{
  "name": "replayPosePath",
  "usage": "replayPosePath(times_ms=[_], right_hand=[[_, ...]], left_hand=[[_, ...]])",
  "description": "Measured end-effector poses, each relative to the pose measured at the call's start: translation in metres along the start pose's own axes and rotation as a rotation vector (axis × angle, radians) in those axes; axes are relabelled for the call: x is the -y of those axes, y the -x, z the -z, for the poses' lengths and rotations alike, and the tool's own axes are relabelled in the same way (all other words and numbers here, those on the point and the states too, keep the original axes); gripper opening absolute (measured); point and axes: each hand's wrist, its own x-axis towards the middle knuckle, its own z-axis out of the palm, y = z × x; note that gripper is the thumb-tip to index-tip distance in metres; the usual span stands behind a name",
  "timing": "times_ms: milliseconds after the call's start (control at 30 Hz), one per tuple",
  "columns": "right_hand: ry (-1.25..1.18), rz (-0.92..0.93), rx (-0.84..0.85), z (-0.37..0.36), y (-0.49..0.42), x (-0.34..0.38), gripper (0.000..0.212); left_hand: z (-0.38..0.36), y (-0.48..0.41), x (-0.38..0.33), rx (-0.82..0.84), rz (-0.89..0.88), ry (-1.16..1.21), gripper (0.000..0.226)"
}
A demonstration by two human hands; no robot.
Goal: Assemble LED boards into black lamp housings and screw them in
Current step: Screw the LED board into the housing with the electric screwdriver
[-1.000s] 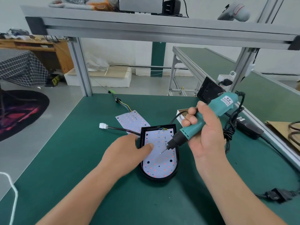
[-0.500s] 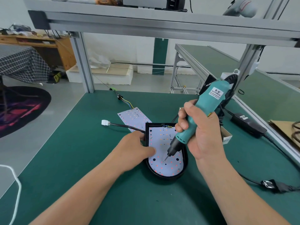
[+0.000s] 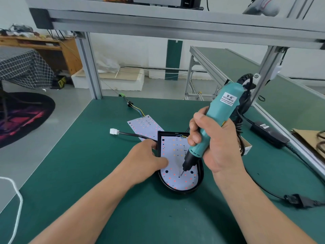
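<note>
The black lamp housing (image 3: 201, 175) is positioned near the middle of the table (image 3: 84, 182), with its rounded end directed toward the near edge. The LED board (image 3: 175, 152) is seated inside the housing. The left wall of the housing is gripped by the left hand (image 3: 146, 159): the thumb is laid on the board and the fingers are placed against the outside of the wall. The teal electric screwdriver (image 3: 222, 110) is clasped around its lower barrel by the right hand (image 3: 217, 145) and is held tilted, its top toward the right edge. The bit tip is set on a hole in the board near the rounded end. A second LED board (image 3: 142, 125) is located flat between the housing and the far edge, partly overlapped by the housing's black cable with its white connector (image 3: 114, 131). A black power adapter (image 3: 269, 135) is placed along the right edge.
</note>
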Motion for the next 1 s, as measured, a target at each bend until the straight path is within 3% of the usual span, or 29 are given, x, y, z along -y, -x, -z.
replayPosePath(times_ms=[167,400,667,767,867,1000], right_hand=[[0.021,0.012,0.044,-0.002,0.003,0.0,0.014],[0.114,0.06,0.256,-0.009,0.011,0.002,0.015],[0.162,0.036,0.266,-0.008,0.01,0.0,0.019],[0.108,0.022,0.351,-0.005,0.011,0.004,0.007],[0.004,0.077,0.379,-0.002,0.012,0.008,0.01],[-0.165,0.182,0.285,0.002,0.007,0.018,0.008]], left_hand=[[0.0,0.0,0.0,0.0,-0.007,0.004,0.033],[-0.001,0.001,-0.001,-0.009,-0.012,0.004,0.038],[0.0,0.001,-0.004,0.004,-0.005,-0.019,0.038],[0.0,0.003,-0.004,0.003,-0.013,-0.029,0.037],[0.001,0.003,-0.004,0.009,-0.007,-0.024,0.038],[0.001,0.006,-0.007,0.036,0.026,-0.03,0.039]])
